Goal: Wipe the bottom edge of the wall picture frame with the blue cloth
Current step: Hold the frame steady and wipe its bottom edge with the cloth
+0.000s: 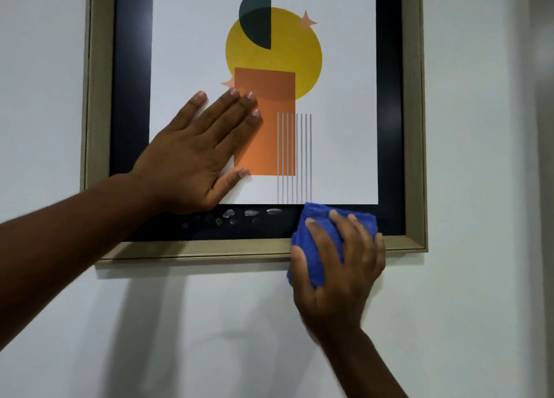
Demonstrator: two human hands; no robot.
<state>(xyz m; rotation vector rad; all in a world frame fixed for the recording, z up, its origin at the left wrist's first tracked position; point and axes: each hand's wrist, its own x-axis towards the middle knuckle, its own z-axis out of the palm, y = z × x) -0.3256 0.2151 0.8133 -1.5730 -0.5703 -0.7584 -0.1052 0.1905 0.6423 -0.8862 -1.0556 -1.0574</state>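
Where the white wall [42,98] fills the left of the view, a bare forearm enters from the lower left edge and rises toward the picture.

Left hand [195,158]: spread flat, palm against the glass, fingers together and pointing up and right, thumb out along the lower part of the print; pinching nothing.

Picture frame [192,249]: pale wood moulding, hung on the wall, dark mat inside, white print of a yellow circle, dark half-disc and orange rectangle with thin vertical lines.

Smudges [248,213]: pale marks on the dark mat's bottom band, just right of the left hand.

Blue cloth [319,241]: bunched, pressed over the bottom edge of the frame toward its right end, overlapping mat, moulding and wall below.

Right hand [338,265]: fingers curled over the cloth, gripping it against the frame; forearm leaves at the lower right.
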